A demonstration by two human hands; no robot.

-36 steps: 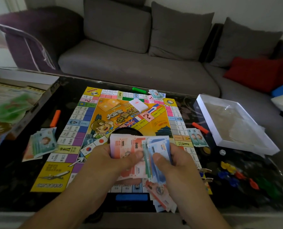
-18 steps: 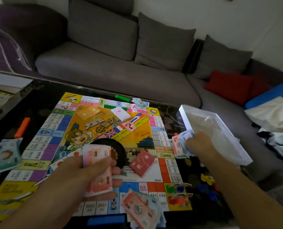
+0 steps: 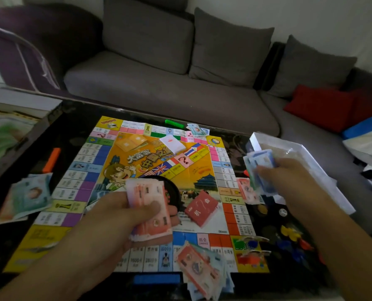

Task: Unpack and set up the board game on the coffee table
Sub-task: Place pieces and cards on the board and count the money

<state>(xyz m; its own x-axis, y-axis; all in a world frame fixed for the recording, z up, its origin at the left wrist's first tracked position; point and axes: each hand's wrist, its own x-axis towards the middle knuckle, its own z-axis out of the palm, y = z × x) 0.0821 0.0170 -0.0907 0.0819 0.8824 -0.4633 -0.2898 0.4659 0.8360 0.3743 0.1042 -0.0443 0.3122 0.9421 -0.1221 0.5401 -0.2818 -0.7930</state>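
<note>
Table [image 3: 76, 118]: one board [image 3: 150, 192], two hands.

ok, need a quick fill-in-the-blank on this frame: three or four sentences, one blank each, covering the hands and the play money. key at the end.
1. The left hand grips a stack of ____ -coloured notes over the game board.
2. The right hand holds blue and green notes beside the white ____.
3. The red card deck lies on the ____.
4. The orange bar lies to the ____ of the board.

Missing words: pink; box; board; left
</note>
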